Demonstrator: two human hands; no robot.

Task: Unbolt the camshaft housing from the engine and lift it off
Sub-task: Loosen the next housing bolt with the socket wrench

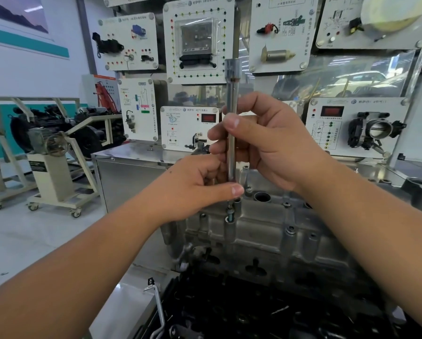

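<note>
in the head view, both hands meet in the middle of the picture around one long extension bar (231,123), which stands upright. the right hand (261,140) is the upper one. its fingers are curled round the middle of the bar, and the thumb presses on the bar from the near side. the left hand (197,184) is lower. it pinches the bottom end of the bar between the thumb and the curled fingers. the wide socket end of the bar points up, above both hands.

just under the left thumb a bolt (230,212) stands partly out of its hole in the camshaft housing (258,231). whether the bar's tip touches the bolt, i cannot tell, because the thumb hides this place. the housing is a grey cast metal part and it sits on top of the engine (266,311), in the lower middle of the picture. more bolt heads and a round open hole show on its upper face. the engine below it is dark.

behind the engine is a steel bench (131,167), and on it and above it stand white training panels (197,40) with car parts fixed on them. to the left, well apart, another engine on a wheeled stand (55,172) is on the floor. a thin metal rod (159,311) lies at the bottom edge, near the dark engine.
</note>
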